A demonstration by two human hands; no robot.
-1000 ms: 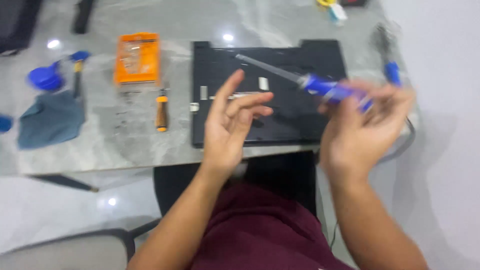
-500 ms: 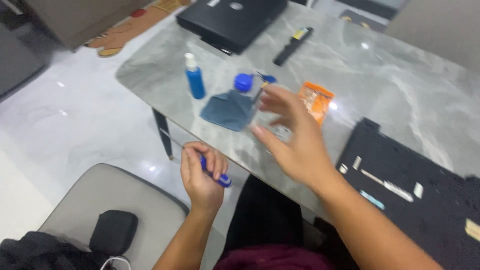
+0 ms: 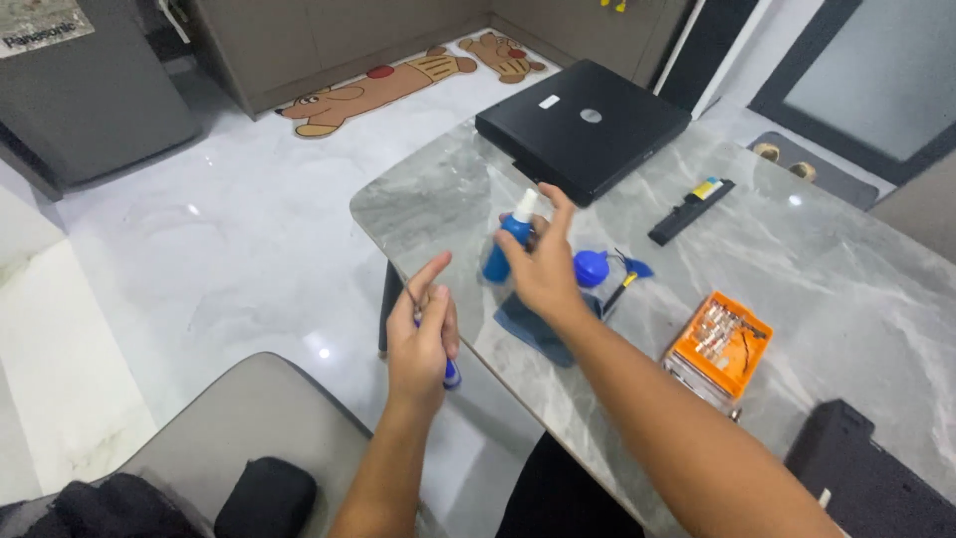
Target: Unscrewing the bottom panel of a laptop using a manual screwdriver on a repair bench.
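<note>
Since a moment ago your right hand (image 3: 543,264) has reached the blue spray bottle (image 3: 506,239) near the marble table (image 3: 846,259) edge, fingers wrapping it but not yet closed. Close low on the body and keep it upright. Your left hand (image 3: 420,334) stays clenched on the blue-handled screwdriver (image 3: 450,373), off the table. Beyond lie a blue cloth (image 3: 526,321), an orange rectangular bit case (image 3: 719,349) and a closed black laptop (image 3: 583,125) bearing a small white label.

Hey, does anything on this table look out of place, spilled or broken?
Nothing spilled or broken. The blue spray bottle stands upright at the right hand; the left hand holds a blue-handled tool off the table's edge.
</note>
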